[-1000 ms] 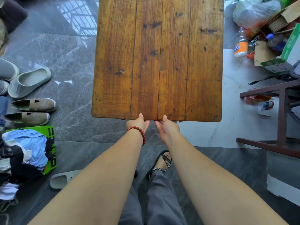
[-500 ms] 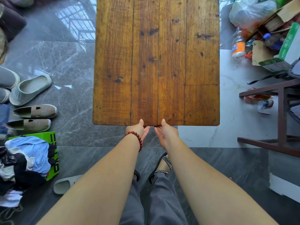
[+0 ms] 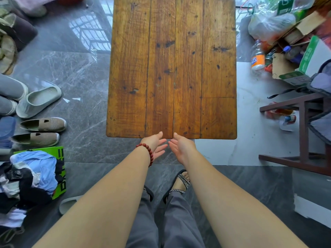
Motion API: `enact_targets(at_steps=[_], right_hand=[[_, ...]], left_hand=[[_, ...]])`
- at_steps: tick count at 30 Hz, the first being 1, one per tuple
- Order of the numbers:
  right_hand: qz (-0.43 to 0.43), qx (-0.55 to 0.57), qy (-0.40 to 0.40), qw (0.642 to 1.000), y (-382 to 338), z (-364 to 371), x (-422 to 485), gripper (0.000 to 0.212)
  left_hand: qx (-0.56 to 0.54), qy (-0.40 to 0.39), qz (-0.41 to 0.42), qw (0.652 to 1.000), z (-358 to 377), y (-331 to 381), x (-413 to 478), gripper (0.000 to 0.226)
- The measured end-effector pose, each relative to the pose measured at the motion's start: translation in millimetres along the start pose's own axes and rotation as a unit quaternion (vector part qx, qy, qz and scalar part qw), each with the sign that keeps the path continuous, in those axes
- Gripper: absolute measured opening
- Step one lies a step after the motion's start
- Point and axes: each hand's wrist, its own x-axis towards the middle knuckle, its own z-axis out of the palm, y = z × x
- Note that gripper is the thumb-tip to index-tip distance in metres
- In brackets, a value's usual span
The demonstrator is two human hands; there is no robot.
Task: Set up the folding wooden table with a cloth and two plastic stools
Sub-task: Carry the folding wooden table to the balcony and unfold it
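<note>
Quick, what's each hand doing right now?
Left hand: open, holding nothing, by the wooden table near edge.
Right hand: open, holding nothing, same edge.

Glossy grey marble floor (image 3: 80, 77) reflecting a window grille (image 3: 87, 33); shoes (image 3: 43, 124) well left of the dark wooden frame (image 3: 304, 108), cardboard boxes (image 3: 311, 56) beyond it.

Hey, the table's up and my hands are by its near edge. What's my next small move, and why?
Probably draw both back and go for the cloth: the left hand and right hand are open, gripping nothing, and the wooden table top lies bare.
</note>
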Motion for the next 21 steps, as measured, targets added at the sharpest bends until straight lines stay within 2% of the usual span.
enact_targets(at_steps=[5,14,21], right_hand=[[-0.035,-0.018,-0.025,0.999,-8.1,0.9,-28.0,0.040],[-0.183,-0.080,-0.025,0.980,-30.3,14.8,-79.3,0.017],[-0.261,-0.128,-0.055,0.955,-53.5,29.0,-164.8,0.012]], left_hand=[[-0.016,0.001,0.071,0.997,-0.9,9.6,-25.5,0.043],[-0.019,-0.022,0.148,0.989,9.9,29.1,-87.0,0.034],[-0.021,-0.046,0.212,0.976,7.3,51.4,-173.3,0.023]])
